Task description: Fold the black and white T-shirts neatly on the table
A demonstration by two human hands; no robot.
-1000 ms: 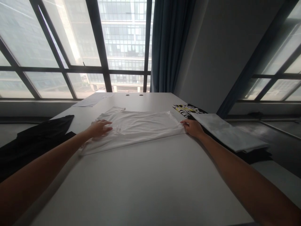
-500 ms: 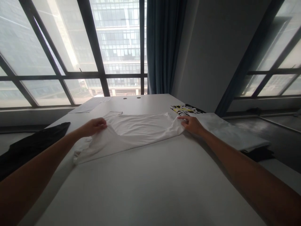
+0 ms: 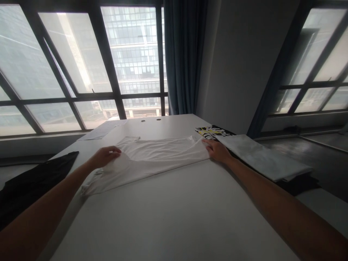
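Observation:
A white T-shirt (image 3: 152,159) lies partly folded across the far half of a pale table (image 3: 168,214). My left hand (image 3: 104,156) rests on its left part, fingers curled around a fold of the cloth. My right hand (image 3: 217,150) presses on the shirt's right edge, fingers closed on the fabric. One sleeve (image 3: 129,139) sticks out at the far left, and the near left corner (image 3: 89,186) hangs loose toward the table's left edge.
A folded light grey garment (image 3: 263,159) lies on dark cloth at the right, with a black-and-yellow printed piece (image 3: 210,131) behind it. Black clothing (image 3: 32,185) drapes over the left edge. Papers (image 3: 102,129) lie at the far left by the windows.
Both hands lifted the shirt's near layer and carried it away from me, folding it over; the cloth now lies flat again, narrower. The camera view tilted down slightly.

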